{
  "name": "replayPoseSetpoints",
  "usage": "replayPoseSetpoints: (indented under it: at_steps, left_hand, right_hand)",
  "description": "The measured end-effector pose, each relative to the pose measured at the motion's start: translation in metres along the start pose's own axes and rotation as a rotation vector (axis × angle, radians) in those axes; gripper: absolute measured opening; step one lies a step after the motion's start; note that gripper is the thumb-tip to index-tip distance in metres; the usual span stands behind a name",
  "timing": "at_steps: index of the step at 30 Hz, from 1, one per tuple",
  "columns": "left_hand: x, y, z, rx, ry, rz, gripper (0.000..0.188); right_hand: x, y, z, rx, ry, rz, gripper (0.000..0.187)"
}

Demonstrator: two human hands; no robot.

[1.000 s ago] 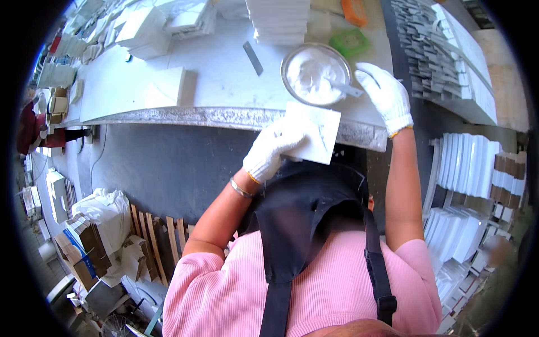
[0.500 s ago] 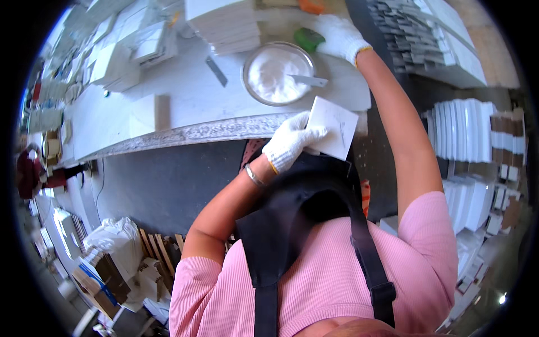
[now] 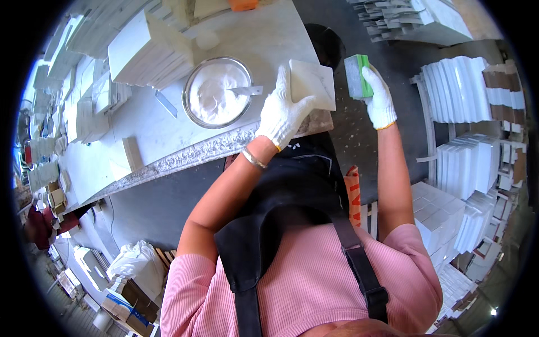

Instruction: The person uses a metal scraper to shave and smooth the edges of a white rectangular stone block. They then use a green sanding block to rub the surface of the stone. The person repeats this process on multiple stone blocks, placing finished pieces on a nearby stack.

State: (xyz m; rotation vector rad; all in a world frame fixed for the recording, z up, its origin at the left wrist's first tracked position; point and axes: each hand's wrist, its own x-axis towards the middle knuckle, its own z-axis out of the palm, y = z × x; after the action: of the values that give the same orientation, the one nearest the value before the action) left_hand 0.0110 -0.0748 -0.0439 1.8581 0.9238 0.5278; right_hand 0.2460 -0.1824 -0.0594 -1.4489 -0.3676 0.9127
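My left hand [image 3: 283,115], in a white knitted glove, has its fingers spread at the near-left side of a square white tile [image 3: 315,84]. The tile lies at the right corner of the pale stone-topped table [image 3: 185,132]. My gloved right hand [image 3: 380,102] is closed around a green and grey sanding block [image 3: 357,76], held in the air just right of the table edge. Left of the tile stands a round metal bowl [image 3: 187,106] of white paste, with a putty knife [image 3: 247,90] resting in it. A flat metal blade [image 3: 165,104] lies beside the bowl.
Tall stacks of white tiles [image 3: 143,50] stand on the table's far side, with one small block [image 3: 128,156] nearer its front edge. A dark bucket [image 3: 324,45] is on the floor behind the table corner. More tile stacks [image 3: 457,90] line the right.
The tile has gone from my left hand's grip to the table corner, and those fingers have spread. My right hand has brought the green block off the tabletop, toward me and rightward.
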Motion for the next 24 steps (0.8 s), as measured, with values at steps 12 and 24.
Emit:
replayPoseSetpoints:
  at_steps: [12,24]
  left_hand:
    - [0.001,0.030,-0.012,0.558,-0.034,0.325,0.067]
    - [0.039,-0.009,-0.003,0.502,-0.087,0.488,0.099]
  right_hand:
    - [-0.003,0.017,0.031,0.053,0.049,-0.064,0.060]
    - [0.012,0.028,0.062,-0.109,0.110,-0.175,0.065]
